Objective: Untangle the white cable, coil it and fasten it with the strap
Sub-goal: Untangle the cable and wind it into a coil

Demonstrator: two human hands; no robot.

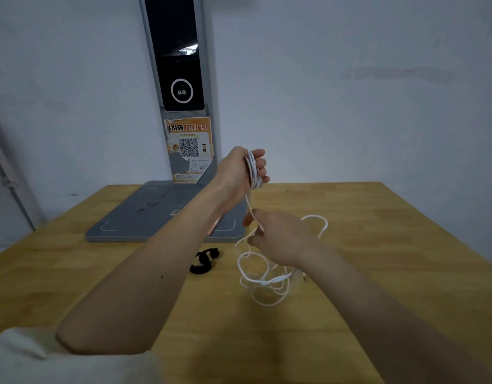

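The right hand [280,239] is seen from the back, so its fingertips are mostly hidden, but it appears to pinch the white cable [262,281] just below the raised left hand [243,170]. The left hand's fingers curl around several turns of cable wound over the palm. The rest lies in loose, blurred loops on the wooden table [377,245], near the black strap [204,260], which lies untouched in front of a grey base plate [134,217].

One white cable [262,275], one black strap [203,261], two hands, one table [350,217].
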